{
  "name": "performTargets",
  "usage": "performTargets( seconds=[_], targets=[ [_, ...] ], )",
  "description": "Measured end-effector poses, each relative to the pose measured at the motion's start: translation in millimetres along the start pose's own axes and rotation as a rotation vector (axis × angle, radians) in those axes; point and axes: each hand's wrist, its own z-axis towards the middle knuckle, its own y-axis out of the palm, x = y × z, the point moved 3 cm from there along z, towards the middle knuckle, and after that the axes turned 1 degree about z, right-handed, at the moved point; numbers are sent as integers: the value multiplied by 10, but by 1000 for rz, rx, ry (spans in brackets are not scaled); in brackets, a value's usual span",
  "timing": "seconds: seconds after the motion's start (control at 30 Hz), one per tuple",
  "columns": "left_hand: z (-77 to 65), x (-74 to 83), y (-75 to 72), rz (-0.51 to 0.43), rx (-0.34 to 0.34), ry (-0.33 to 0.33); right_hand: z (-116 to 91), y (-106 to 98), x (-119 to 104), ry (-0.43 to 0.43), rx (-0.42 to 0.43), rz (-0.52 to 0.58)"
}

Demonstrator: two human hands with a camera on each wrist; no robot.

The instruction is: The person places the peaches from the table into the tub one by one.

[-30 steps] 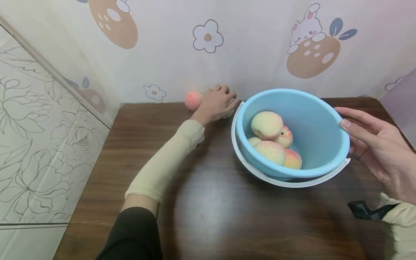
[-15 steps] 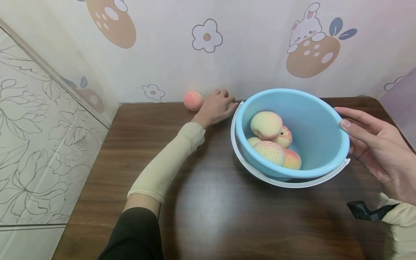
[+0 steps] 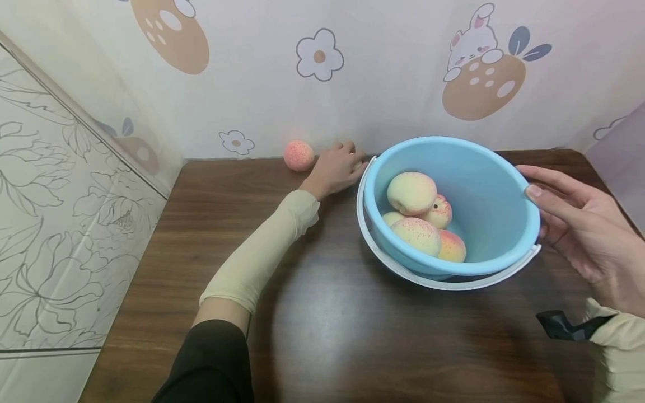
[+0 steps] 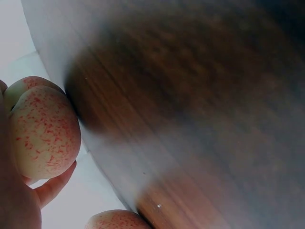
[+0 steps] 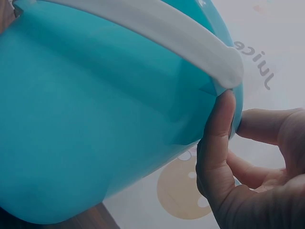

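At the back of the table, my left hand (image 3: 335,170) has its fingers curled round a peach. The head view hides that fruit behind the hand; in the left wrist view the peach (image 4: 47,133) shows pale with red specks, fingers behind it. Another peach (image 3: 299,155), pinker, lies just left of the hand against the wall. My right hand (image 3: 592,232) pinches the rim of a light blue bucket (image 3: 491,207) between thumb and fingers. Inside the bucket several peaches (image 3: 412,193) are heaped on the left side. The bucket leans toward me.
A white bucket handle (image 3: 443,285) hangs down along the near side of the bucket. The dark wooden table (image 3: 322,336) meets a patterned wall (image 3: 383,73) at the back. Flower-patterned tiles (image 3: 60,224) stand on the left.
My left hand's fingers have come down and closed round the peach at the back. The right hand and the bucket have stayed in place.
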Motion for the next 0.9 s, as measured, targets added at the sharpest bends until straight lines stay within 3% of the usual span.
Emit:
performTargets(
  seconds=[0.23, 0.5, 0.9],
  targets=[
    [-60, -29, -25, 4, -14, 10, -10, 8, 1, 6, 9, -10],
    [-242, -122, -115, -41, -1, -16, -15, 8, -10, 1, 8, -15],
    [-530, -117, -524, -71, 72, -9, -9, 7, -4, 5, 17, -7]
  ],
)
